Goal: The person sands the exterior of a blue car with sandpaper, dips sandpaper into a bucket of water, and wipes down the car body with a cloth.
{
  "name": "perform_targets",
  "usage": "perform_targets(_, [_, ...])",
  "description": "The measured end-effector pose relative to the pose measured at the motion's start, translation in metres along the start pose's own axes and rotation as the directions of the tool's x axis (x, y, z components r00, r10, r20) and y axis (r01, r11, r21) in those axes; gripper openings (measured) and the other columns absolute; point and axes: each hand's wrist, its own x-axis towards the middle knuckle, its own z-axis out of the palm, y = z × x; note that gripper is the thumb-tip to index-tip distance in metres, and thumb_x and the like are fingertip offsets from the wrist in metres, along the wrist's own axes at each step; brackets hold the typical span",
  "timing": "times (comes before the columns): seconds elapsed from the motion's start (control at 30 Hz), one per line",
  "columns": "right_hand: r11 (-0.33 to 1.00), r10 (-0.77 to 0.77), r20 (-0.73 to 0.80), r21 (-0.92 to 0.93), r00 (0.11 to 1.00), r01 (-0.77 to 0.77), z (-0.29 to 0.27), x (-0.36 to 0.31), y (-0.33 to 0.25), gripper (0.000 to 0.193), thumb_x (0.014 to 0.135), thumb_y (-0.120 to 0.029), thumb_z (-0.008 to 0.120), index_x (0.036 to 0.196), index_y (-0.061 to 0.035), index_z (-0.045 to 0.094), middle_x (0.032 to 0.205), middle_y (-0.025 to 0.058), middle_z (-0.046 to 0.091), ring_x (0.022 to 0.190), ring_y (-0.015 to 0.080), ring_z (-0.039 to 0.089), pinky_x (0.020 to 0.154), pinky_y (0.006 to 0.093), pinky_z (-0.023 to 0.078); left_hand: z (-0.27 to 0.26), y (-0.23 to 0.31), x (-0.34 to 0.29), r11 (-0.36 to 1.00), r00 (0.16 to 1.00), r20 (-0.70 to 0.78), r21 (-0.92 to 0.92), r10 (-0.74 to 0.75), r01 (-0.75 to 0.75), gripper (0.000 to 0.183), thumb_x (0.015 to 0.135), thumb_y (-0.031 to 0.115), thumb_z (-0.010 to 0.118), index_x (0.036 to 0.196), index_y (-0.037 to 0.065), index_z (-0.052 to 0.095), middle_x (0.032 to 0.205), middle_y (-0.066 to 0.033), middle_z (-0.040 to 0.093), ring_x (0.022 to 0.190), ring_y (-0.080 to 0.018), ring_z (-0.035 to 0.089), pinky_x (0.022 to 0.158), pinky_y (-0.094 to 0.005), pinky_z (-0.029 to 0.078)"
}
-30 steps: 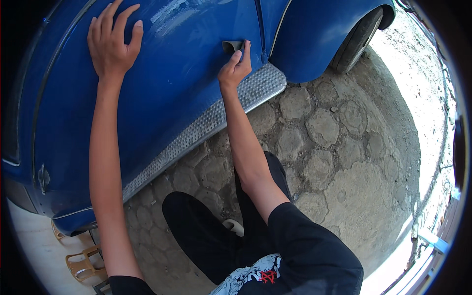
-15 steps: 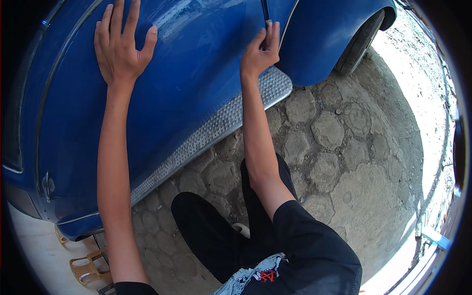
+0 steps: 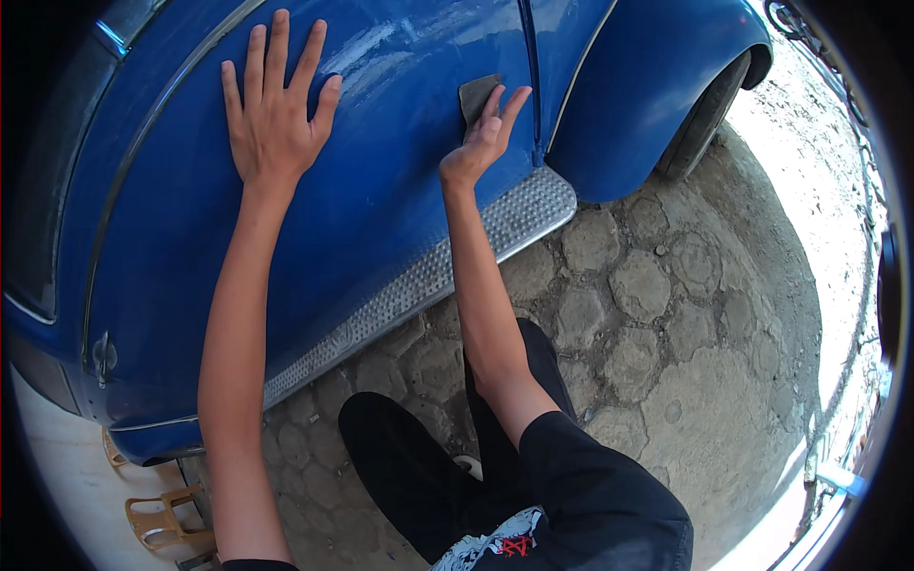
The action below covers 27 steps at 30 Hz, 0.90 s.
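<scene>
The blue car door [image 3: 371, 219] fills the area ahead of me. My left hand [image 3: 276, 138] lies against its upper part, fingers spread and nothing held. Farther right, near the door's seam, my right hand [image 3: 474, 154] has a small grey sheet [image 3: 478, 95], which looks like sandpaper, between thumb and fingers. The sheet's upper part sticks out beyond the fingers, close to the painted surface. Whether it presses on the paint I cannot tell. The door's handle [image 3: 104, 358] is at the lower left.
Below the door runs a studded metal running board [image 3: 514, 224]. The blue fender [image 3: 647, 86] and tyre [image 3: 700, 128] are at upper right. Hexagonal paving stones [image 3: 640, 284] cover the ground by my legs. A tan chair [image 3: 157, 521] is at lower left.
My right hand has moved left and down from the door seam, and more of the grey sheet shows. My left hand appears lower and farther right as the view shifted slightly.
</scene>
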Motion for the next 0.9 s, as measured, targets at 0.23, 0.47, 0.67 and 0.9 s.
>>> perform_targets(0.23, [0.765, 0.179, 0.165, -0.643, 0.97, -0.031, 0.003, 0.009, -0.004, 0.069, 0.114, -0.039, 0.024, 0.163, 0.0096, 0.016, 0.17, 0.0357, 0.004, 0.158, 0.051, 0.005, 0.127, 0.0597, 0.004, -0.002, 0.002, 0.0, 1.0, 1.0, 0.004, 0.023, 0.002, -0.002, 0.057, 0.107, 0.055, 0.044, 0.162, 0.041, 0.037, 0.172, 0.0004, 0.031, 0.156, -0.0258, 0.032, 0.126, -0.0576, 0.027])
perform_targets(0.47, [0.718, 0.19, 0.26, -0.695, 0.947, 0.047, 0.048, -0.057, -0.022, 0.089, 0.108, -0.06, 0.031, 0.166, 0.0034, 0.009, 0.171, 0.0335, -0.003, 0.158, 0.0528, -0.01, 0.119, 0.073, -0.006, -0.005, 0.003, 0.001, 1.0, 1.0, 0.016, 0.028, -0.008, 0.008, 0.054, 0.109, 0.049, 0.04, 0.162, 0.04, 0.037, 0.171, 0.0007, 0.032, 0.157, -0.0252, 0.031, 0.126, -0.0571, 0.027])
perform_targets(0.67, [0.73, 0.148, 0.446, -0.652, 0.883, 0.207, 0.019, -0.042, -0.015, 0.101, 0.102, -0.072, 0.034, 0.167, 0.0013, 0.01, 0.173, 0.0293, -0.001, 0.16, 0.049, -0.005, 0.12, 0.0706, -0.005, -0.004, 0.003, 0.0, 0.998, 0.999, 0.047, 0.068, -0.01, 0.007, 0.053, 0.11, 0.049, 0.038, 0.162, 0.04, 0.038, 0.171, 0.0013, 0.032, 0.157, -0.0247, 0.031, 0.126, -0.0569, 0.026])
perform_targets(0.9, [0.725, 0.266, 0.216, -0.687, 0.94, -0.047, -0.014, 0.049, 0.012, 0.092, 0.107, -0.062, 0.039, 0.167, -0.0016, 0.005, 0.173, 0.0285, -0.002, 0.16, 0.0485, -0.005, 0.122, 0.0687, -0.001, 0.002, 0.002, -0.001, 1.0, 0.999, -0.046, -0.01, 0.005, -0.005, 0.053, 0.11, 0.05, 0.037, 0.162, 0.043, 0.035, 0.172, 0.0025, 0.031, 0.157, -0.024, 0.03, 0.127, -0.0569, 0.026])
